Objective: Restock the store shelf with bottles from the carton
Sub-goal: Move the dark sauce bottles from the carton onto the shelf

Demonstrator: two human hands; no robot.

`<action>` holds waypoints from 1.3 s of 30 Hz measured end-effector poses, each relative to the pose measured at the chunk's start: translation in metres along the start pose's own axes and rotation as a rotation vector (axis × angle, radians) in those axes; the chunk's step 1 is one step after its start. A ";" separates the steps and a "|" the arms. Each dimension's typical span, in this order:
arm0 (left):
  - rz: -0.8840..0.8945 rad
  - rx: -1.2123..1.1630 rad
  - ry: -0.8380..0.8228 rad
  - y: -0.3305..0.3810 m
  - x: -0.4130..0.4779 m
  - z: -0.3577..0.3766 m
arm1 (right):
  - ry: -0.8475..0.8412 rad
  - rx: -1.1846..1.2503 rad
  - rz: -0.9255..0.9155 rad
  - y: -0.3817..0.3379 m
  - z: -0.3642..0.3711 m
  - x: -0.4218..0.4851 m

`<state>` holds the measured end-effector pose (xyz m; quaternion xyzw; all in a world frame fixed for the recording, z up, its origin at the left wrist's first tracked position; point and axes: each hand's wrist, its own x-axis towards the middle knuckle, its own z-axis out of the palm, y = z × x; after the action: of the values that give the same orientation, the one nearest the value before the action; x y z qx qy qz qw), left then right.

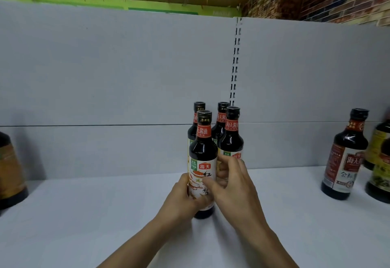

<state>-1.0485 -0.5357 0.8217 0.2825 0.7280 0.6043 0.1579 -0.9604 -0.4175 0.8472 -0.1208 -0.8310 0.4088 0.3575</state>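
Note:
Several dark soy sauce bottles with red neck bands stand in a tight cluster on the white shelf point(84, 215). The front-left bottle point(203, 153) has a white label with red characters, and it stands upright on the shelf. My left hand point(181, 196) wraps its lower left side. My right hand point(232, 183) grips its right side, thumb across the label, fingers reaching between it and the front-right bottle point(232, 134). Two more bottles point(221, 117) stand behind. No carton is in view.
A dark bottle with a red and white label point(344, 162) and a yellow-labelled one point(379, 162) stand at the right edge. Another dark bottle point(10, 172) is at the far left. The grey back panel has a slotted upright point(236, 60).

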 end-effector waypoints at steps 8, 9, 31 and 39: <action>-0.029 0.080 0.108 0.002 0.012 0.004 | 0.137 -0.054 0.051 0.010 -0.022 0.008; -0.029 0.086 0.118 0.002 0.014 0.005 | 0.153 -0.077 0.056 0.013 -0.024 0.010; -0.014 0.176 0.174 0.002 0.022 0.011 | -0.059 -0.237 0.170 0.038 -0.022 0.046; -0.013 0.172 0.188 0.000 0.022 0.013 | -0.052 -0.197 0.181 0.039 -0.020 0.046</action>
<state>-1.0581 -0.5120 0.8209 0.2321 0.7905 0.5626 0.0681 -0.9835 -0.3580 0.8485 -0.2189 -0.8618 0.3589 0.2838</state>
